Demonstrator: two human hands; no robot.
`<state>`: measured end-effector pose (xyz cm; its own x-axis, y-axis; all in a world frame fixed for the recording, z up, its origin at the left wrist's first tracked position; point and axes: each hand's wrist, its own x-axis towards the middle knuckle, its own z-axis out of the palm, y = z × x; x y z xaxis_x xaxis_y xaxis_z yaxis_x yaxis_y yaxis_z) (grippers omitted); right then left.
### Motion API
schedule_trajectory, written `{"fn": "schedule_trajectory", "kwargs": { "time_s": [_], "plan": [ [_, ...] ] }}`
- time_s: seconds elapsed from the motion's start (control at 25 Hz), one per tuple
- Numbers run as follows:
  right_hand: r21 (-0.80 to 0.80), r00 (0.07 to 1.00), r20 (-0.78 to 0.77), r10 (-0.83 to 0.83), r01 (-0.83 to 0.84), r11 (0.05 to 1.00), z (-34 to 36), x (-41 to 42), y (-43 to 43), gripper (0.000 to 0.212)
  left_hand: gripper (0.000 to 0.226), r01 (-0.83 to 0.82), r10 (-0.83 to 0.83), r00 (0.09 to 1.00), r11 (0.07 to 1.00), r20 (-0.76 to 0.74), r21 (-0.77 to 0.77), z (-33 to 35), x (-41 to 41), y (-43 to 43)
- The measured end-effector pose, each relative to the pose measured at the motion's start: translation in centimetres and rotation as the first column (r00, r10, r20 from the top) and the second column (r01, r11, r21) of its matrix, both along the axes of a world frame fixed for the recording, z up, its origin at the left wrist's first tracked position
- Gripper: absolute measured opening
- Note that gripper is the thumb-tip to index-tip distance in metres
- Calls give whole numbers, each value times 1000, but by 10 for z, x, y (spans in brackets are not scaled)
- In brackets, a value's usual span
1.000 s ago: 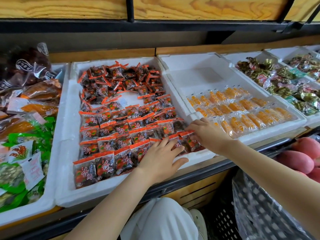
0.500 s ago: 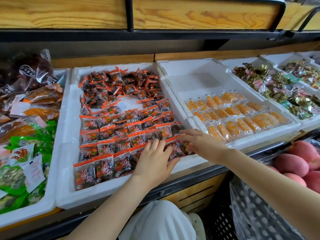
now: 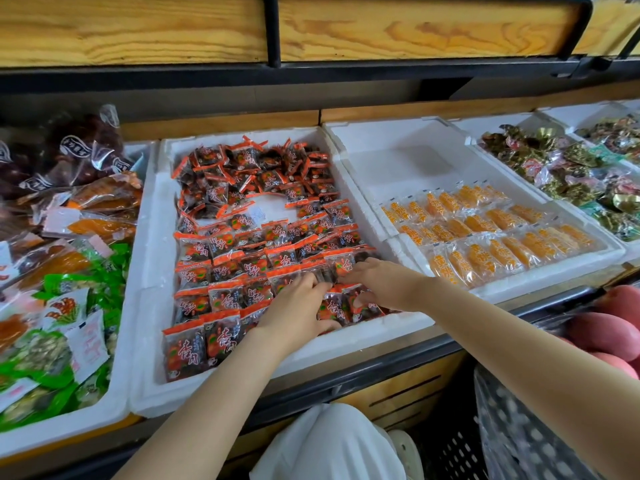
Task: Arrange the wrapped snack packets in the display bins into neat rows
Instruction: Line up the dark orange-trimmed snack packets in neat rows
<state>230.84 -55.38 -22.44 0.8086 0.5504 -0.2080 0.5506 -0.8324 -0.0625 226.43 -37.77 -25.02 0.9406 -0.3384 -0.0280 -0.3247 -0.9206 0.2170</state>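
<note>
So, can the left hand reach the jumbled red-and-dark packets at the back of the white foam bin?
Probably yes. The left hand rests on the front rows of that open-topped white foam bin, and nothing stands between it and the jumbled red-and-dark packets behind.

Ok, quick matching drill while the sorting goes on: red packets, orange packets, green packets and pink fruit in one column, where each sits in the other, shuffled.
Bins counted from the left.
1 red packets
2 orange packets
3 green packets
4 pink fruit

A first bin
B second bin, under left hand and right hand
C lower right, outside the bins
D third bin

Pairs: 1-B, 2-D, 3-A, 4-C
</note>
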Motion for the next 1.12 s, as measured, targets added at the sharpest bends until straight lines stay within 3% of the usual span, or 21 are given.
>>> {"fn": "schedule_trajectory", "kwargs": {
  "time_s": [0.2,0.32,0.52,0.68,0.96,1.12],
  "plan": [
    [-86,999,5,54,-54,995,1,-10,-6,55,66,-12,9,998,999,68,43,1,-3,-4],
    [73,999,-29,42,-40,997,9,-10,-10,54,57,21,-26,989,999,147,34,9,-5,8],
    [256,976,215,15,-71,964,28,35,7,43,50,-20,17,940,1000,342,6,33,39,57],
    [333,962,263,-73,-19,943,21,105,39,46,52,-149,137,951,988,276,26,23,99,98],
    [360,974,191,-124,48,932,-9,214,97,55,58,-327,325,942,945,79,14,0,197,145],
    [285,975,162,-149,98,954,-25,250,117,65,71,-373,368,924,927,104,37,-2,226,153]
  ]
}}
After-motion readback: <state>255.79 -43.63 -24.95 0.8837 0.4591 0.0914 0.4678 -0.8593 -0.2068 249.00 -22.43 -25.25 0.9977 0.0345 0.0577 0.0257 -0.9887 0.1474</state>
